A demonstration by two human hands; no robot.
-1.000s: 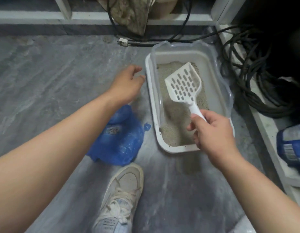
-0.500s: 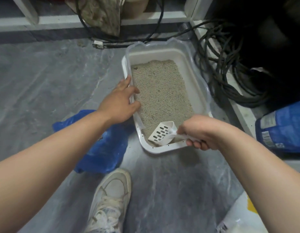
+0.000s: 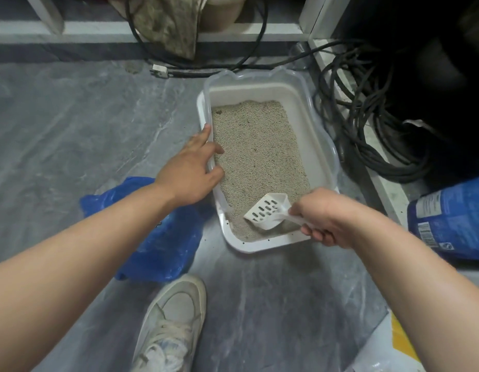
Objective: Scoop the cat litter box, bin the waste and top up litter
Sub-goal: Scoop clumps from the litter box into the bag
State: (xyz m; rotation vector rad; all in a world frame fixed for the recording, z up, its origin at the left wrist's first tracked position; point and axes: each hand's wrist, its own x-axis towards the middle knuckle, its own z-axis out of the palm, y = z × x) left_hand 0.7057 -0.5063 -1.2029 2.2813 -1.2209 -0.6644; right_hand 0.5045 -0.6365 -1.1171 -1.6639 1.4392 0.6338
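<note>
Scoop low in the near end of the litter box, both hands at the box.

Litter box (image 3: 317, 146) sits on the grey floor (image 3: 72, 124), filled with pale litter (image 3: 257, 151). Right hand (image 3: 331, 218) at the box's near right corner, fingers curled round the handle of the white slotted scoop (image 3: 268, 212); scoop head rests on the litter just inside the near rim. Left hand (image 3: 191, 170) on the box's left rim, fingers spread, thumb and a fingertip over the edge. Blue plastic bag (image 3: 158, 237) just left of the box, crumpled. Blue litter sack (image 3: 453, 218) well right of it. White shoe (image 3: 174, 318) nearer than the box; black cables (image 3: 367, 124) beside its right wall.
</note>
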